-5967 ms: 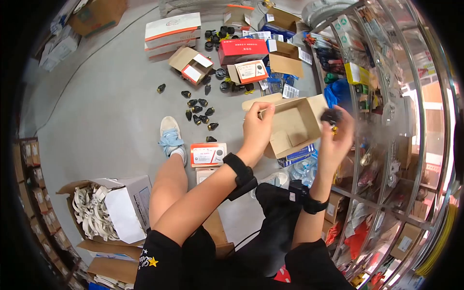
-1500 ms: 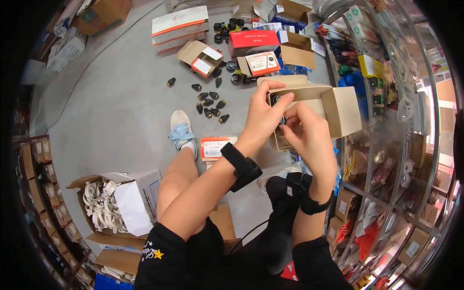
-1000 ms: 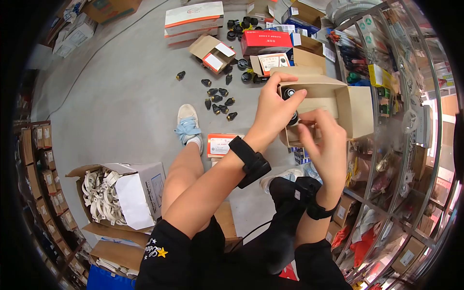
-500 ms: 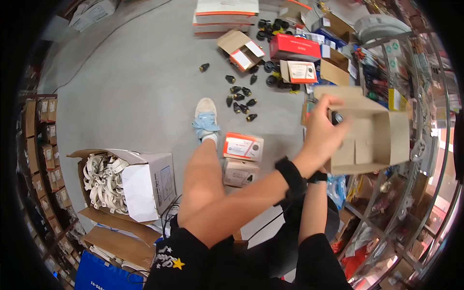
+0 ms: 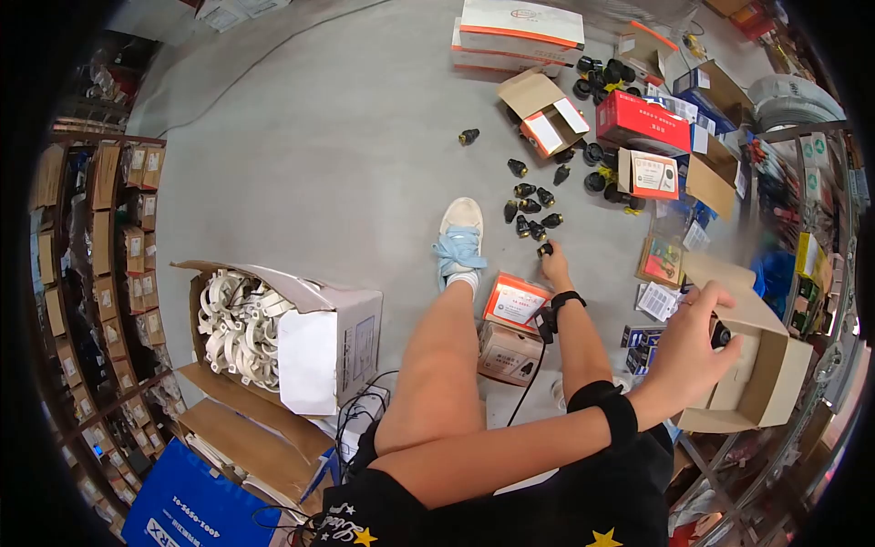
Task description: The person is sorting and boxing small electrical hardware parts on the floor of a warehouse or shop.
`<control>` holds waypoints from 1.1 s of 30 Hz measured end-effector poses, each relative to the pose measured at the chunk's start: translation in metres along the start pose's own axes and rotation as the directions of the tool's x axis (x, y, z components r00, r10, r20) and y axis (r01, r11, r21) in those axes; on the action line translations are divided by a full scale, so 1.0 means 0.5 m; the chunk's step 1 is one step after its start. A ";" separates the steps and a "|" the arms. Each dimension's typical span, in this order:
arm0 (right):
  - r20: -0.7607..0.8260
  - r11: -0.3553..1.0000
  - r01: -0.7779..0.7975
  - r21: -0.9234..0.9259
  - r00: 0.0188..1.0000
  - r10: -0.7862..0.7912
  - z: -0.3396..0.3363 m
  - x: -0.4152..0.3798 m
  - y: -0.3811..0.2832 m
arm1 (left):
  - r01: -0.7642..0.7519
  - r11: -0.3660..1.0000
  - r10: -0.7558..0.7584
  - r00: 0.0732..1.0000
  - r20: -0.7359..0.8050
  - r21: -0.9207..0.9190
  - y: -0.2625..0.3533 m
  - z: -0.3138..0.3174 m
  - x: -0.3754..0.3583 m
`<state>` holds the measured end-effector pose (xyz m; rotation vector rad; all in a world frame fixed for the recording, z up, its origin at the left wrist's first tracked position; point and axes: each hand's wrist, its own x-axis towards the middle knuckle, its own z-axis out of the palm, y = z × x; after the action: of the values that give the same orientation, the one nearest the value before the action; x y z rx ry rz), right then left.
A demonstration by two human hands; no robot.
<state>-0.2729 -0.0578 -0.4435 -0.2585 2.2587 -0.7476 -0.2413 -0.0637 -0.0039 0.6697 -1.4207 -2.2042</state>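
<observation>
My left hand [image 5: 690,357] reaches across to the right, fingers curled at the near side of an open cardboard box [image 5: 773,387]. A round black piece [image 5: 720,335] shows between its thumb and fingers; whether it is gripped or lies behind them is hard to tell. Passing under the left forearm, my right hand [image 5: 555,267] is down at the floor, its fingertips closed on a black plug [image 5: 545,249]. Several similar black plugs with yellowish ends [image 5: 529,208] lie just beyond it. Two small orange-and-white boxes [image 5: 516,301] stand beside my right wrist.
An open carton of white curved parts [image 5: 239,330] stands at the left. Opened boxes, a red box [image 5: 643,124] and black round parts [image 5: 594,153] crowd the far right. Shelving flanks both sides, near a blue box [image 5: 196,501]. My shoe [image 5: 461,239] is on the floor.
The view has shifted, so the scene sits further right. My right hand has come out from behind the left to a plug on the floor. My left hand and the cardboard box are lower.
</observation>
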 end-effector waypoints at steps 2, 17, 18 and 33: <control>-0.113 0.939 0.264 -0.219 0.949 -0.294 0.018 0.011 0.027 | 0.010 1.000 -0.010 1.000 0.002 0.013 0.002 -0.009 -0.003; -0.307 0.273 0.326 0.905 0.945 -0.111 -0.429 -0.293 -0.242 | -0.158 0.979 0.161 0.987 0.013 -0.126 0.022 -0.032 0.055; -0.338 0.213 0.355 0.910 0.934 -0.113 -0.466 -0.319 -0.237 | -0.113 0.971 0.122 0.992 0.026 -0.212 0.021 -0.030 0.061; -0.858 0.451 0.892 -0.032 0.207 -0.471 -0.709 -0.673 -0.430 | 0.059 0.966 -0.050 0.998 0.041 -0.253 0.011 -0.035 0.080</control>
<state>-0.2893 0.0539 0.0782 -0.9740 2.5104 -2.3542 -0.2617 -0.1021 -0.0115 0.5886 -1.1186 -2.3969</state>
